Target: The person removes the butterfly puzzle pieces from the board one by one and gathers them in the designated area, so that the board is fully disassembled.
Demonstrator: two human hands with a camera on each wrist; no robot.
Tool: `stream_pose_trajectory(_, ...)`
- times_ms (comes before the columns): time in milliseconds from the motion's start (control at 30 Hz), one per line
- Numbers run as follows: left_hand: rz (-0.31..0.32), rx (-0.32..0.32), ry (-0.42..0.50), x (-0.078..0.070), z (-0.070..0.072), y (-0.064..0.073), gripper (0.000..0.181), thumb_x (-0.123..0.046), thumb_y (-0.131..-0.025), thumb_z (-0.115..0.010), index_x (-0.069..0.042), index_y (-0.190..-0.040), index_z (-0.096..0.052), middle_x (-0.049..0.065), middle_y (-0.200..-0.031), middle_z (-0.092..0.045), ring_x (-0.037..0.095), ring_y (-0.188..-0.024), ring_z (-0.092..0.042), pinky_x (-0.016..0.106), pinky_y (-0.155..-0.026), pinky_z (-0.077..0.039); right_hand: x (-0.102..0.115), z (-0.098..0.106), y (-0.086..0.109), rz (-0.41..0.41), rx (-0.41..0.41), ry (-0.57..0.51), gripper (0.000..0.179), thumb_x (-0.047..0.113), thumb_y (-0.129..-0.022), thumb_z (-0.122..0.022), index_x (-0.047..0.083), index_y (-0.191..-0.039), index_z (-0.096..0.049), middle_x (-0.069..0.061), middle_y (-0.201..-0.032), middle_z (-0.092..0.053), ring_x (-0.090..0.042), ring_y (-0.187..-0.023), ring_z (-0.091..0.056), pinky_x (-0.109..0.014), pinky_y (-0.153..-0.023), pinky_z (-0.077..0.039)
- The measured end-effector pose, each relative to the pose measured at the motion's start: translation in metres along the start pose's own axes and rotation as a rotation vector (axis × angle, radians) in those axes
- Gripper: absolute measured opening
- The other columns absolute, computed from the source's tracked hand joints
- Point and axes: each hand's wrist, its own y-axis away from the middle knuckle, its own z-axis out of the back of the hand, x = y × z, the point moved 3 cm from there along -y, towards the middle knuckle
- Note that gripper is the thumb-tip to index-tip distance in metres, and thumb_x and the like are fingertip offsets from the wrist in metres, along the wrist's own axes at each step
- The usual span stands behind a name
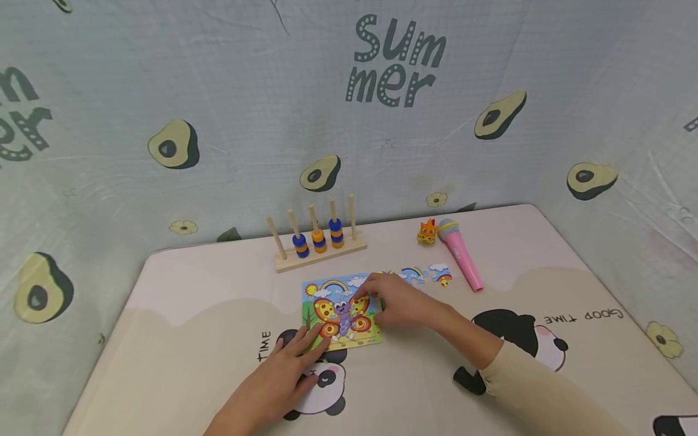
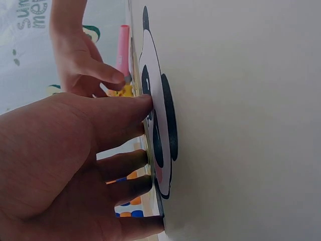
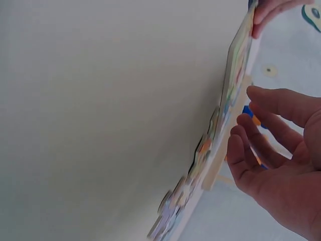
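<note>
One left hand [image 1: 285,370], fingers spread, touched the flat, bright, rectangular butterfly puzzle [image 1: 343,312] on the cream panda-print table [image 1: 191,351]. The right hand [image 1: 403,300], thumb and fingers apart, was over the puzzle's right side.

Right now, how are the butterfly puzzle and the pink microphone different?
The butterfly puzzle is a flat rectangle, while the pink microphone is long and rod-shaped. The puzzle's picture has many colours; the microphone is mostly pink. The left hand rests its fingers on the puzzle, but neither of the hands touches the microphone. Both lie on the table.
</note>
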Motion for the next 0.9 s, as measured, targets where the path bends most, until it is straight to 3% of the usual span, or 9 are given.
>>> stream_pose_trajectory(200,0.000,0.009,0.009,0.000,0.000,-0.001,0.060,-0.027,-0.100,-0.070,-0.018,-0.156,-0.051,0.006,-0.170,-0.036,0.039,-0.156,-0.031,0.073,-0.117,-0.030,0.003,-0.007,-0.013,-0.007,0.002,0.027,0.039,0.003,-0.084,-0.080,0.012,-0.122,-0.076,-0.002,-0.121,-0.070,-0.022,-0.116,-0.061,-0.047,-0.108,-0.049)
stream_pose_trajectory(900,0.018,0.016,0.001,0.000,0.000,-0.001,0.060,-0.028,-0.100,-0.071,-0.019,-0.155,-0.051,0.005,-0.170,-0.035,0.038,-0.157,-0.031,0.073,-0.117,-0.029,0.002,-0.011,-0.024,-0.008,0.051,0.020,0.043,0.002,-0.084,-0.080,0.016,-0.125,-0.075,0.001,-0.123,-0.072,-0.021,-0.122,-0.060,-0.050,-0.116,-0.042)
